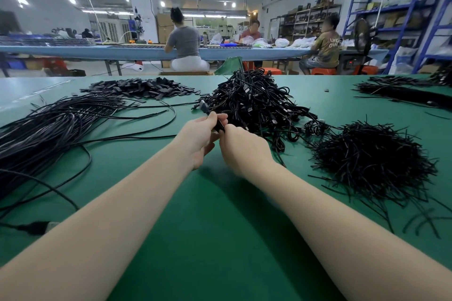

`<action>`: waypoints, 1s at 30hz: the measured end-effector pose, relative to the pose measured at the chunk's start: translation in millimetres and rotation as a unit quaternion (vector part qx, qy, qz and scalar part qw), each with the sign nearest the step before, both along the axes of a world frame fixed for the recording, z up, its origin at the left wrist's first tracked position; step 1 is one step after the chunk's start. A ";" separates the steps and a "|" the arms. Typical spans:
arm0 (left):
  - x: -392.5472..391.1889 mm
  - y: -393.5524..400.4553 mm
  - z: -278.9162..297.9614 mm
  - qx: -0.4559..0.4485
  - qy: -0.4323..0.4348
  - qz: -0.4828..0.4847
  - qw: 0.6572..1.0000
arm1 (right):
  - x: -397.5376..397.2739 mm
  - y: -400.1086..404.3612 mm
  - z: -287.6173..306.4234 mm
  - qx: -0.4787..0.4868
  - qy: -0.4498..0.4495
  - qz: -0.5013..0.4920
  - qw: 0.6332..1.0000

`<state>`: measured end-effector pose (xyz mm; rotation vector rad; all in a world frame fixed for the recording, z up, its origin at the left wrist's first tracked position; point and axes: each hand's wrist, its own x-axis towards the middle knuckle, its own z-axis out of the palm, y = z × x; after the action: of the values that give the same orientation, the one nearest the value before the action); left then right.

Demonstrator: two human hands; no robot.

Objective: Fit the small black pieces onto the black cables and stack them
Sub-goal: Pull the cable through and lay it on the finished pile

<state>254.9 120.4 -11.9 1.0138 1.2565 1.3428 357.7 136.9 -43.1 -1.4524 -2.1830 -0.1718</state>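
Note:
My left hand (199,138) and my right hand (241,148) meet over the middle of the green table (220,227). Together they pinch one black cable with a small black piece (204,106) at its end, which sticks out up and left of my left thumb. Behind my hands rises a tangled heap of black cables (254,100). A bundle of long loose cables (49,127) lies on the left. A flat pile of small black pieces (141,88) sits at the far left. A mound of short black strands (374,161) lies on the right.
Another bundle of black cables (401,93) lies at the far right edge of the table. Beyond the table, three people sit at a long blue workbench (122,52). Blue shelving (403,22) and a fan (362,34) stand at the right.

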 end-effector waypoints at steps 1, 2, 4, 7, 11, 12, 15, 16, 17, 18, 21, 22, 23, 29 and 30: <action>-0.6 0.0 -3.0 0.013 0.046 0.002 0.999 | 1.9 1.6 -1.4 -0.022 0.007 -0.005 1.000; -2.2 -0.1 -6.9 0.033 0.130 0.013 0.991 | 4.9 3.4 -2.7 -0.047 0.015 -0.014 0.999; -9.0 2.2 -17.1 0.107 0.362 0.087 0.922 | 14.1 7.8 -5.8 -0.083 0.023 -0.031 0.996; -19.1 2.1 -25.8 0.243 0.599 0.168 0.744 | 27.1 10.5 -6.7 -0.104 0.032 -0.008 0.994; -23.0 5.8 -35.1 0.296 0.783 0.059 0.543 | 27.5 8.1 -0.5 -0.126 -0.022 0.069 0.989; -22.5 4.3 -34.4 0.300 0.789 0.058 0.533 | 28.1 8.7 2.4 -0.146 -0.026 0.086 0.985; -22.3 -2.2 -30.0 0.320 0.781 0.059 0.532 | 30.1 9.8 15.0 -0.201 -0.007 0.137 0.970; -21.6 -3.6 -29.1 0.324 0.780 0.060 0.531 | 31.8 10.0 20.0 -0.199 -0.034 0.146 0.968; -20.6 -3.8 -28.6 0.326 0.783 0.064 0.526 | 33.7 10.5 25.8 -0.183 -0.087 0.147 0.968; -18.8 -4.4 -27.5 0.330 0.782 0.072 0.525 | 35.7 11.0 32.1 -0.153 -0.158 0.142 0.965; -6.3 -5.5 -26.1 0.314 0.767 0.083 0.553 | 44.2 10.5 55.2 -0.051 -0.309 0.121 0.942; -3.5 -3.4 -28.2 0.289 0.757 0.082 0.580 | 48.4 10.0 64.1 -0.031 -0.320 0.118 0.940; -3.8 -0.8 -32.0 0.257 0.741 0.088 0.614 | 54.2 10.6 72.8 -0.014 -0.321 0.108 0.941; -25.7 3.8 -46.6 0.141 0.563 0.090 0.810 | 107.3 6.3 103.6 -0.155 -0.339 -0.014 0.928; -25.3 3.9 -45.4 0.138 0.546 0.088 0.822 | 115.1 5.7 98.9 -0.220 -0.363 -0.015 0.905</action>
<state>229.5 124.3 -57.4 2.0801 2.0444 1.0621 472.8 142.6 55.7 -1.8847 -2.9407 -0.2775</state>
